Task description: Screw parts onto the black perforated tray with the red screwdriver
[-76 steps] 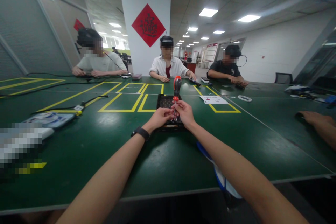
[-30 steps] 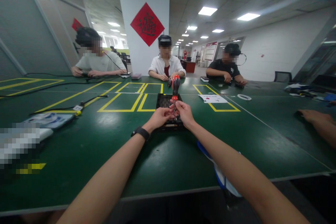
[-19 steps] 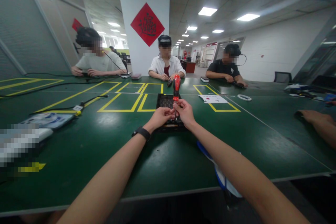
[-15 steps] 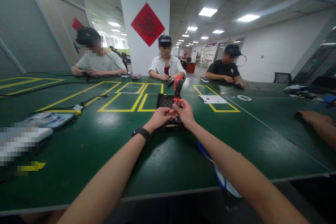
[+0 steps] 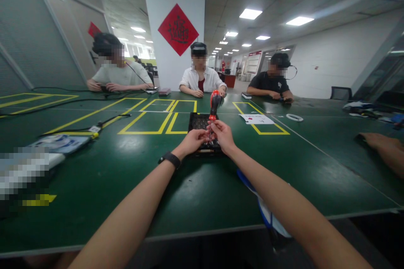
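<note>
A screwdriver [image 5: 215, 105] with a red and black handle stands nearly upright, handle on top, above a black tray-like case [image 5: 197, 122]. The fingers of my right hand [image 5: 224, 135] are closed round its shaft just below the handle. Beside the lower shaft, my left hand [image 5: 193, 140] is pinched shut, its fingertips close to the metal. What sits between those left fingertips is too small to make out. Small dark parts lie inside the case, partly covered by both hands, and the screwdriver's tip is hidden there.
Yellow tape rectangles mark the green table [image 5: 151, 185]. A white paper sheet [image 5: 257, 119] and a white ring [image 5: 294, 117] lie to the right. Cables and a flat packet [image 5: 59, 143] are at the left. Several people sit around; another person's hand [image 5: 375, 141] rests at right.
The screwdriver's handle has shifted slightly, and more of its shaft shows between my fingers. My hands stay over the case. The person opposite has moved their hands apart.
</note>
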Demonstrator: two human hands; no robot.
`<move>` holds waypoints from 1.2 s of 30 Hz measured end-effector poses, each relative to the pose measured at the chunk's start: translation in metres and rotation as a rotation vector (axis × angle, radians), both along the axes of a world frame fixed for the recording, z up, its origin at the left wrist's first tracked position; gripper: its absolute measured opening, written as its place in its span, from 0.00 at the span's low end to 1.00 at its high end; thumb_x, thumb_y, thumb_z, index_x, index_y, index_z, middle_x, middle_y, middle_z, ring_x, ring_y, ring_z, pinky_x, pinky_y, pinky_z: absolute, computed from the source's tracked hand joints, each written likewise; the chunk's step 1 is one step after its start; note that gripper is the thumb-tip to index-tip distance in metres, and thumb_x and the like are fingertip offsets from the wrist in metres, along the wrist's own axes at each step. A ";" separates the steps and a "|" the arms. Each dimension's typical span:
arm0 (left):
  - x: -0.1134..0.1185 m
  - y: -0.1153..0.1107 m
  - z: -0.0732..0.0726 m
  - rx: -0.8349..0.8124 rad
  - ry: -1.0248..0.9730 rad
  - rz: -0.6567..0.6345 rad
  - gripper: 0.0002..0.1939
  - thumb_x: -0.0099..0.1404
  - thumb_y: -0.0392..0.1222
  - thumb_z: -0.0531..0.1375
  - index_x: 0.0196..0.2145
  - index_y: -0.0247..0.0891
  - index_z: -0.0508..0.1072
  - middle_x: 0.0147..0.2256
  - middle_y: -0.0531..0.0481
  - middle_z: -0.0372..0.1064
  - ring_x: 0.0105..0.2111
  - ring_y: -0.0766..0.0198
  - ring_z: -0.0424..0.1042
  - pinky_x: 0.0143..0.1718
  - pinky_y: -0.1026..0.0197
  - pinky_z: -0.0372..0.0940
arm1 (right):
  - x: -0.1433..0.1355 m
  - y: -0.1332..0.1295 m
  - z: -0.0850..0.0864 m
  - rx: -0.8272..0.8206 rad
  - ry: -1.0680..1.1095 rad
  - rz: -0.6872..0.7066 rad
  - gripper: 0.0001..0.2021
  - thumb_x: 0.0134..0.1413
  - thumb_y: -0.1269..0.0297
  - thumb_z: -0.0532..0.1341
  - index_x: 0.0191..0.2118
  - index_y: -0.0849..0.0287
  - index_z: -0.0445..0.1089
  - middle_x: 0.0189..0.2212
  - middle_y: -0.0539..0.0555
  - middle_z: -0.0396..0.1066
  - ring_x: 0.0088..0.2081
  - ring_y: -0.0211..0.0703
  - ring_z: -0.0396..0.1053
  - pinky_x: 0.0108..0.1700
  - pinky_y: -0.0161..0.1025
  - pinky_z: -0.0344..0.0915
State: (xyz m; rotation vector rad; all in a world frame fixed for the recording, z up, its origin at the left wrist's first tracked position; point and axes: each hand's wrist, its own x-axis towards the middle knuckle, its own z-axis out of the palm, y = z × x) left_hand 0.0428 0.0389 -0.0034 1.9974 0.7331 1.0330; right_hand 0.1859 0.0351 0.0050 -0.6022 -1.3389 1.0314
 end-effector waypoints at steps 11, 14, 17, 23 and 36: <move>-0.001 -0.002 0.000 0.070 0.062 0.157 0.13 0.53 0.44 0.58 0.31 0.31 0.72 0.26 0.50 0.71 0.25 0.67 0.66 0.29 0.66 0.60 | -0.005 -0.005 0.004 0.042 -0.002 -0.094 0.15 0.43 0.56 0.61 0.34 0.57 0.59 0.26 0.47 0.66 0.24 0.33 0.67 0.21 0.29 0.63; -0.001 -0.001 0.001 0.116 0.069 0.210 0.11 0.55 0.43 0.56 0.32 0.32 0.72 0.29 0.49 0.71 0.28 0.65 0.68 0.33 0.64 0.61 | -0.004 -0.009 0.011 0.051 -0.027 -0.138 0.17 0.44 0.55 0.59 0.39 0.56 0.59 0.28 0.48 0.66 0.27 0.34 0.67 0.22 0.29 0.64; 0.000 0.000 0.001 0.164 0.093 0.277 0.09 0.57 0.40 0.55 0.32 0.34 0.72 0.30 0.48 0.71 0.31 0.64 0.68 0.36 0.63 0.61 | 0.001 -0.011 0.019 0.095 -0.099 -0.298 0.14 0.47 0.54 0.57 0.37 0.57 0.63 0.26 0.48 0.65 0.27 0.34 0.64 0.22 0.28 0.61; -0.001 0.008 -0.002 0.179 -0.095 0.407 0.18 0.59 0.35 0.51 0.48 0.36 0.63 0.41 0.46 0.67 0.38 0.65 0.67 0.44 0.60 0.60 | 0.022 0.001 0.019 0.163 -0.207 -0.559 0.13 0.45 0.56 0.58 0.32 0.61 0.69 0.22 0.49 0.66 0.25 0.36 0.63 0.30 0.32 0.61; -0.004 0.012 -0.003 0.012 -0.184 0.327 0.12 0.58 0.35 0.51 0.40 0.34 0.67 0.34 0.47 0.69 0.34 0.66 0.68 0.42 0.60 0.62 | 0.038 0.024 -0.005 0.055 -0.250 -0.487 0.10 0.40 0.60 0.61 0.28 0.62 0.71 0.19 0.50 0.69 0.24 0.39 0.67 0.32 0.36 0.63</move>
